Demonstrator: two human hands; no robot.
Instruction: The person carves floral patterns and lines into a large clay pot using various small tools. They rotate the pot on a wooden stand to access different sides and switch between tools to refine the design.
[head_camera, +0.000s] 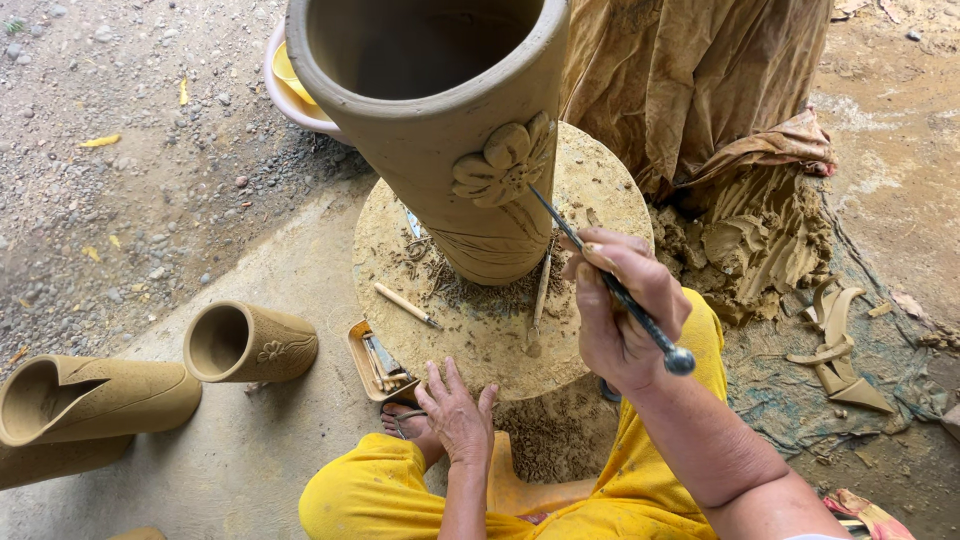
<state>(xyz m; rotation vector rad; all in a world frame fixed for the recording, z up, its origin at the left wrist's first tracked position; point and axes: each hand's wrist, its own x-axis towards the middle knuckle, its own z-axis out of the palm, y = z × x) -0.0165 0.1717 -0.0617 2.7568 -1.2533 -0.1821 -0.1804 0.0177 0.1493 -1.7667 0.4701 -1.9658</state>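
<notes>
One tall clay vase (440, 140) stood upright on a round turning wheel (480, 320) littered with clay shavings, a raised flower relief (503, 162) on the side facing the person. The right hand (620, 310) was clamped around a slim metal-tipped tool (610, 285), whose point touched the vase just below the flower. The left hand (455, 415) rested flat, fingers spread apart and holding nothing, on the wheel's near edge. Two wooden sticks (405, 303) lay on the wheel near the vase's base. A small tray of tools (375, 360) sat just beside the wheel's left edge. Farther left, two smaller clay cylinders (250, 343) lay on their sides on the concrete floor. To the right, a lump of raw clay (750, 240) sat under a brown cloth (690, 80).
</notes>
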